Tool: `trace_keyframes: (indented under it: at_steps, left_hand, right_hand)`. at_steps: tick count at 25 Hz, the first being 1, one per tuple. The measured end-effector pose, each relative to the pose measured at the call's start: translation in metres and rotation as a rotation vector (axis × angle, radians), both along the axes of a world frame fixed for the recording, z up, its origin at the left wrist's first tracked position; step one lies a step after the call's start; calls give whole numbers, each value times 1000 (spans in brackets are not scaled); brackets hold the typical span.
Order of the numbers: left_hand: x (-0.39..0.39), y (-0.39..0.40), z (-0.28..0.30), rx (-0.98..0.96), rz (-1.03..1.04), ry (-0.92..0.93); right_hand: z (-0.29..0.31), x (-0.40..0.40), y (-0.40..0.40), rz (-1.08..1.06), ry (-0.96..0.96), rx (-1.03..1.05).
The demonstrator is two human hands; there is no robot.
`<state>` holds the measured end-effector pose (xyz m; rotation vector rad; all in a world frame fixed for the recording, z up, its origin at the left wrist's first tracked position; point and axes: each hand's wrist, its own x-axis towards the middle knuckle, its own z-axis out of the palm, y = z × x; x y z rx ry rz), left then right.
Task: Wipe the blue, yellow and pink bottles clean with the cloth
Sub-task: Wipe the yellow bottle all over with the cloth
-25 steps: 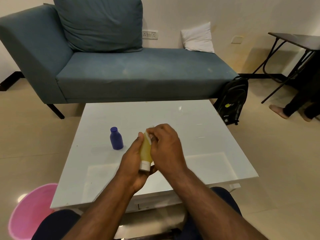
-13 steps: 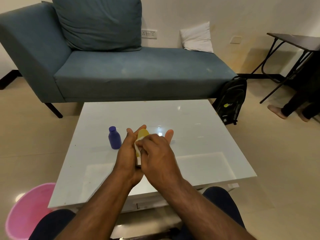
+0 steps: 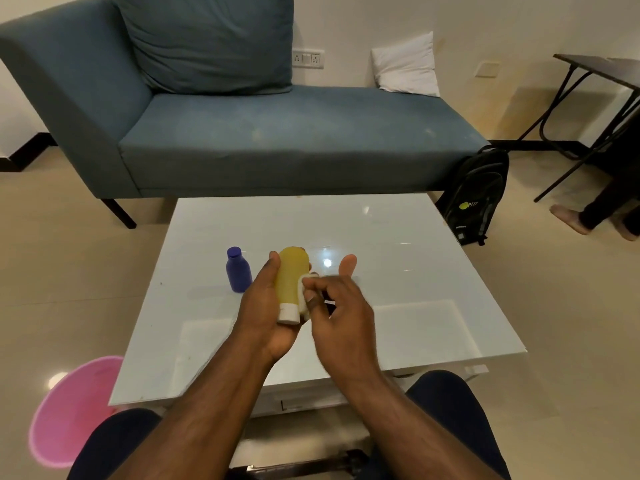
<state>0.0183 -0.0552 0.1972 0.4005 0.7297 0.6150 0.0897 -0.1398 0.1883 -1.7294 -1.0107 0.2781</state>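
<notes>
Your left hand (image 3: 273, 306) holds the yellow bottle (image 3: 292, 282) above the counter (image 3: 433, 271), cap toward you. In the last half second your right hand (image 3: 341, 313) slid off its top toward the cap side, pinching the small white cloth (image 3: 304, 292) against its flank, so more yellow now shows. The blue bottle (image 3: 238, 270) stands just left; the pink one is not in view.

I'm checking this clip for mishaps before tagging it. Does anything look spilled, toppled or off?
Nothing spilled or toppled. The blue bottle stands upright on the white table. The left hand holds the yellow bottle cap-down while the right hand presses the cloth on it. No pink bottle is in view.
</notes>
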Motion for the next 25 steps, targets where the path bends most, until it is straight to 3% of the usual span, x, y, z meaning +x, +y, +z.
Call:
trace_keyframes:
  at_steps: [3,8,11,15,21,25]
  left_hand:
    - [1,-1,-2,-14,39,12]
    - [-1,0,4,-33,71,-6]
    - [-6,4,6,-90,86,-5]
    - [-8,5,7,-157,99,-33]
    - [-3,0,-6,-250,93,29]
    - [-6,5,-19,-220,120,52]
  right_hand:
    - [2,-3,-3,-1,48,31]
    - [20,13,7,-30,392,129]
    - [18,17,-3,-66,461,139]
    - [15,17,-13,-77,242,102]
    - [-5,-1,-7,60,-346,32]
    - [-10,25,2,-9,-83,-26]
